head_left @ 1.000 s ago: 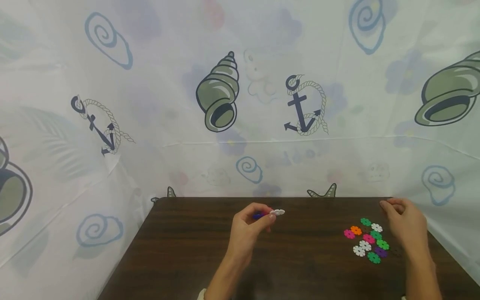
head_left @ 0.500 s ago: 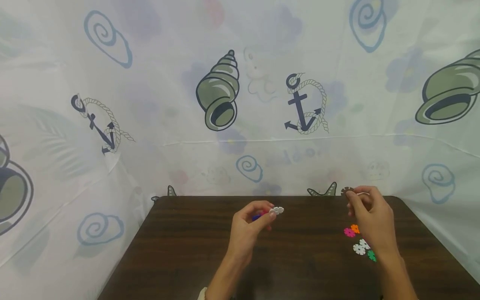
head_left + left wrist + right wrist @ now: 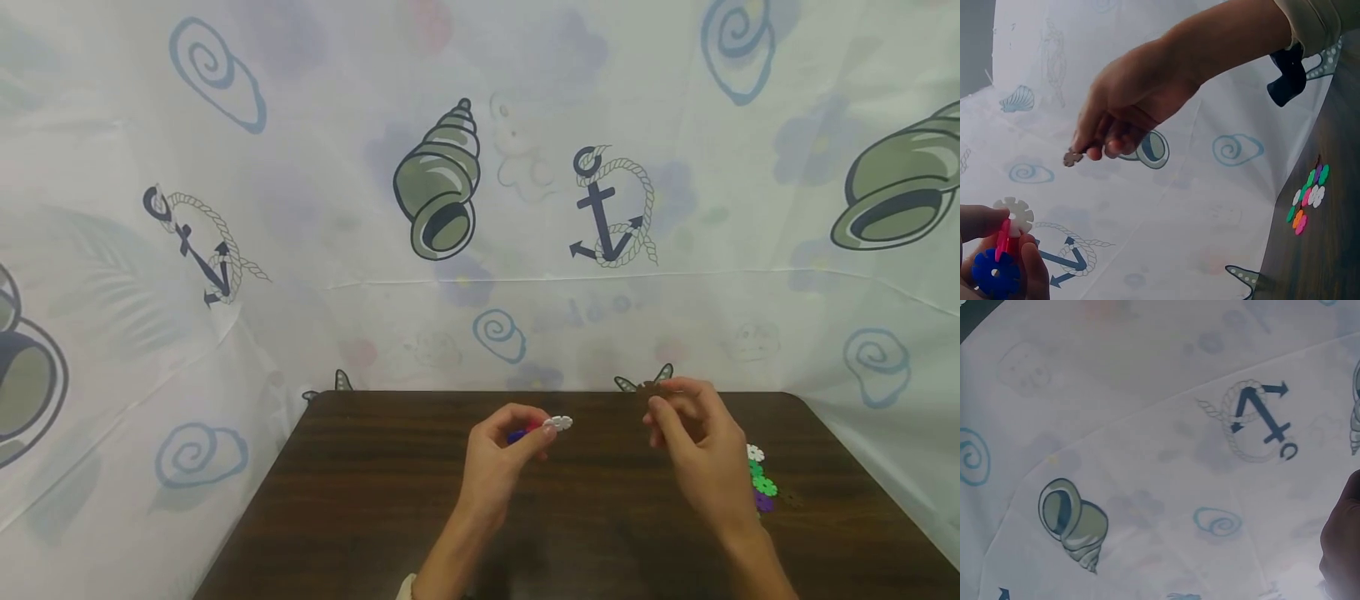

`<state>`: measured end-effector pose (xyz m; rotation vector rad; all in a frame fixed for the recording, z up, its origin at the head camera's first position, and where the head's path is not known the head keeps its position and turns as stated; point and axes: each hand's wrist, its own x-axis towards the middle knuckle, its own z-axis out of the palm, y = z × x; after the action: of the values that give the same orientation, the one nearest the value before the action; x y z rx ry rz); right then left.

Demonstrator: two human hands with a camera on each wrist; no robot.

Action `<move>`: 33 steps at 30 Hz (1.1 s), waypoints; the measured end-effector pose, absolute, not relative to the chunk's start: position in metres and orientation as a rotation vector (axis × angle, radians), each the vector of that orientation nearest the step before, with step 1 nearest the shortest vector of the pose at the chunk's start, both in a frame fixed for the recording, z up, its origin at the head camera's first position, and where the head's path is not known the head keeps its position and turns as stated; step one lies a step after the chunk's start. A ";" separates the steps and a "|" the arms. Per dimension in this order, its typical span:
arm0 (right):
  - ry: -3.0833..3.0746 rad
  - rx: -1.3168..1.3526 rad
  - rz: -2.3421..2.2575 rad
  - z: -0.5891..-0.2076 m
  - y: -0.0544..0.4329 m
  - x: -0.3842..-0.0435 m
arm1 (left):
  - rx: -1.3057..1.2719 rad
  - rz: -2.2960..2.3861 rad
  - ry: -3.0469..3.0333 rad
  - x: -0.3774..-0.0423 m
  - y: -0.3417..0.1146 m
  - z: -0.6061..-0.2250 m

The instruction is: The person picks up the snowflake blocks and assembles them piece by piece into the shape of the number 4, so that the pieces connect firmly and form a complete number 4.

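In the head view my left hand (image 3: 491, 467) holds a small cluster of notched plastic discs above the table. The left wrist view shows its parts: a white disc (image 3: 1019, 214) on top, a pink disc (image 3: 1003, 240) seen edge-on, and a blue disc (image 3: 996, 274) below, partly covered by the fingers. To the right, my right hand (image 3: 705, 454) pinches a brown notched disc (image 3: 649, 389) between thumb and fingertips. A gap separates this disc from the white one. Only part of a hand (image 3: 1342, 540) shows at the right wrist view's edge.
Several loose discs lie at the right of the dark wooden table (image 3: 360, 500), among them a light green disc (image 3: 765, 486); my right hand hides some in the head view. A patterned cloth (image 3: 525, 208) hangs behind the table and along its sides.
My right hand has come leftward from above the loose discs, carrying the brown disc toward the left hand. The left hand has stayed nearly in place with its cluster.
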<state>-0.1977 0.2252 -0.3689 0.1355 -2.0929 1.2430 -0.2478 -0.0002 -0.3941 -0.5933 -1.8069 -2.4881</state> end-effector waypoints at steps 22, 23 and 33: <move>-2.072 0.212 1.508 -0.377 0.174 -0.187 | -0.616 -2.412 -1.876 -0.243 0.004 -0.394; -2.068 0.219 1.513 -0.378 0.173 -0.187 | -0.618 -2.405 -1.882 -0.243 0.004 -0.394; -2.011 0.197 1.585 -0.380 0.164 -0.188 | -0.618 -2.323 -1.918 -0.242 0.009 -0.399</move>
<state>-0.1876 0.1645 -0.3801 0.1966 -2.0107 1.5849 -0.2417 0.0086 -0.3991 -0.6183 -1.9183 -2.3230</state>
